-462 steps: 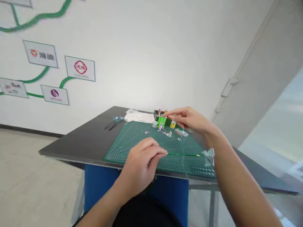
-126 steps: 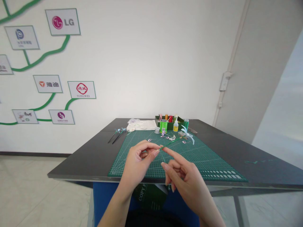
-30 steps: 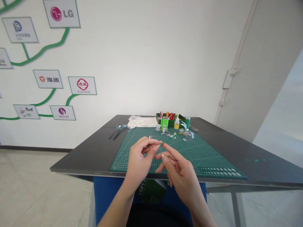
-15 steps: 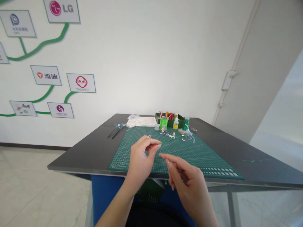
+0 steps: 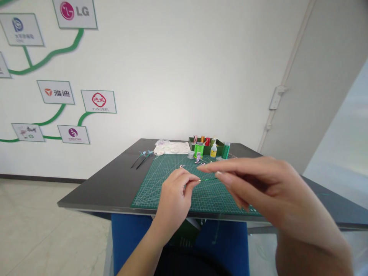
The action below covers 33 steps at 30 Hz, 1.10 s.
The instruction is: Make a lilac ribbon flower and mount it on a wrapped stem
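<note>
Above the near half of the green cutting mat (image 5: 158,186), the left hand (image 5: 174,195) grips a slim green stem (image 5: 207,179). Its thumb and index fingers are pressed together at the tips, clamping the left end of the stem. From this grip the stem extends to the right, nearly level, and passes behind the right hand (image 5: 267,188), which hides the remainder.

The right hand is positioned to the right of the left hand and closer to the camera. Its index finger is extended to the left, with the thumb below it; a narrow gap separates the two tips. Whether these fingers hold anything, or contact the stem, cannot be determined.

The mat lies on a dark worktop (image 5: 106,189). Along its far edge, from left to right, are a white sheet (image 5: 182,147), a small clear container (image 5: 191,155), a bright green can (image 5: 199,150) holding slender tools, a dropper bottle (image 5: 213,150) with a yellow label, and a green cylinder (image 5: 226,151). A dark green box (image 5: 219,148) containing coloured spools (image 5: 207,141) is located behind the can and bottle.

At the far left, two dark-stemmed pieces (image 5: 142,161) with pale blue tips lie on the worktop beside the mat. A small purple piece (image 5: 198,158) is located just in front of the can.
</note>
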Motion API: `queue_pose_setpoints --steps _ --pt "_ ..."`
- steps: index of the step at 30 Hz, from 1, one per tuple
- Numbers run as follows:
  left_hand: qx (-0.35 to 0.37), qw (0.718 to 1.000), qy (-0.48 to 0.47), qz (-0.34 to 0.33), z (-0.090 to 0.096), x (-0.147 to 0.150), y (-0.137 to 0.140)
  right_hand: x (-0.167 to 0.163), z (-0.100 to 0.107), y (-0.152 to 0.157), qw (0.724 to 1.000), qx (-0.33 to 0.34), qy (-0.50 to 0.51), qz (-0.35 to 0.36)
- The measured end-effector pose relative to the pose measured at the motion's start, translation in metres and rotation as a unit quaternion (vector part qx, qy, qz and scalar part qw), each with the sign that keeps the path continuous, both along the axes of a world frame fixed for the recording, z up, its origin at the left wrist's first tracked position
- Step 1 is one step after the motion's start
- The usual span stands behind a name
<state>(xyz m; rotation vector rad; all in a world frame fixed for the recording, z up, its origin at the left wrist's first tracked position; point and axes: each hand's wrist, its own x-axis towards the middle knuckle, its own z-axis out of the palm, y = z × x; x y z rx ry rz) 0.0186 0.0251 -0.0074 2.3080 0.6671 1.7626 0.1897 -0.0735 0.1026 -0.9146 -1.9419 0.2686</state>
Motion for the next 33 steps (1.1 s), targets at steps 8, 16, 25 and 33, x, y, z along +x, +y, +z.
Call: queue_pose_setpoints --steps 8,16,25,33 --pt "0.000 0.999 0.028 -0.035 0.004 -0.001 -0.008 0.019 0.052 0.071 0.996 -0.064 -0.028 0.048" --pt "-0.015 0.997 -0.025 -0.072 0.011 -0.009 -0.012 0.065 -0.019 0.162 0.971 -0.239 -0.027 0.013" --pt "-0.133 0.968 -0.183 -0.113 0.009 -0.011 -0.001 0.082 -0.113 0.142 0.944 -0.320 -0.058 0.062" --pt "-0.257 0.915 -0.240 -0.197 0.002 -0.010 0.021 0.115 -0.144 0.131 0.940 -0.333 -0.074 -0.012"
